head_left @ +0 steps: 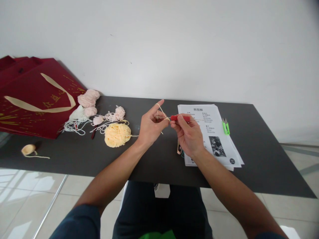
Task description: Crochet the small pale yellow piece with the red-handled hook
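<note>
My left hand (150, 127) is raised above the dark table with its index finger stretched up. Pale yellow yarn (159, 105) loops over that finger, and the thumb and another finger pinch the yarn at a small loop. A red-handled crochet hook (179, 118) is gripped in my right hand (188, 136), its thin metal tip pointing left into the yarn at the left fingertips. The strand runs back behind my left wrist to a yellow yarn ball (117, 135). Whether stitches sit on the hook is too small to tell.
Printed sheets (205, 132) lie under and beyond my right hand, with green thread snips (225, 126) on their right edge. Leftward are pink and white yarn skeins (88, 98), a maroon gift bag (32, 96) and a small cream crocheted piece (28, 149). A wall (159, 49) stands behind the table.
</note>
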Available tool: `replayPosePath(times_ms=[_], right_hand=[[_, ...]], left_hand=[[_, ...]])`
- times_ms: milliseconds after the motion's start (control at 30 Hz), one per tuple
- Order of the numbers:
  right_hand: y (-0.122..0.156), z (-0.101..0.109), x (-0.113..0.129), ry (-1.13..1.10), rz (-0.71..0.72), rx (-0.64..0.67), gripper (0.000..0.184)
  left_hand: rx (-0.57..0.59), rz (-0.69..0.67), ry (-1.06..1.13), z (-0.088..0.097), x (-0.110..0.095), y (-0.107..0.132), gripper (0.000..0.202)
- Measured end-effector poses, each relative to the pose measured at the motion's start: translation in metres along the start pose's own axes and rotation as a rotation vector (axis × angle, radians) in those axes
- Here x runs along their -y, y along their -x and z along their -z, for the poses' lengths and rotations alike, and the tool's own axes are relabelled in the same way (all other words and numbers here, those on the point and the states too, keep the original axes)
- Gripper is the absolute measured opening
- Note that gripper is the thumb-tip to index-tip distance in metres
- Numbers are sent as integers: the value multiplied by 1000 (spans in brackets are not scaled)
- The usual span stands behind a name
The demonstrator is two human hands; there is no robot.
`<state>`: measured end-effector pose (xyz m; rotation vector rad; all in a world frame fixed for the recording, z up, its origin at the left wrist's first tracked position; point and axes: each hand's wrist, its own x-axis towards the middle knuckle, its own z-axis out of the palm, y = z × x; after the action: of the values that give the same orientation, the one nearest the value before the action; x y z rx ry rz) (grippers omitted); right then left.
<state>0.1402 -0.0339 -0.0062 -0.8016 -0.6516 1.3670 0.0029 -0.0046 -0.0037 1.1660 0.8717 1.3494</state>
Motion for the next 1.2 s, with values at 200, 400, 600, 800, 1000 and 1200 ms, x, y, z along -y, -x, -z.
replayPosePath(times_ms=[200, 400, 600, 800, 1000, 1200], right_hand=[[0, -1, 0, -8, 8, -5, 23], [-1, -1, 0, -4, 15, -8, 23], [0, -2, 0, -18, 23, -7, 22], [0, -2, -1, -27, 42, 0, 20], [1, -1, -1, 10, 59, 8, 19], [2, -3, -2, 38, 115, 26, 16]], left_hand=[[-5, 42, -10, -1, 0, 0, 70], [-24, 1, -3, -3, 2, 2, 34], [-17, -6, 0, -4, 4, 2, 36], [-7, 0, 28, -4, 4, 1, 40], [1, -33, 75, -2, 7, 1, 39], [-20, -38, 81, -2, 8, 1, 60]])
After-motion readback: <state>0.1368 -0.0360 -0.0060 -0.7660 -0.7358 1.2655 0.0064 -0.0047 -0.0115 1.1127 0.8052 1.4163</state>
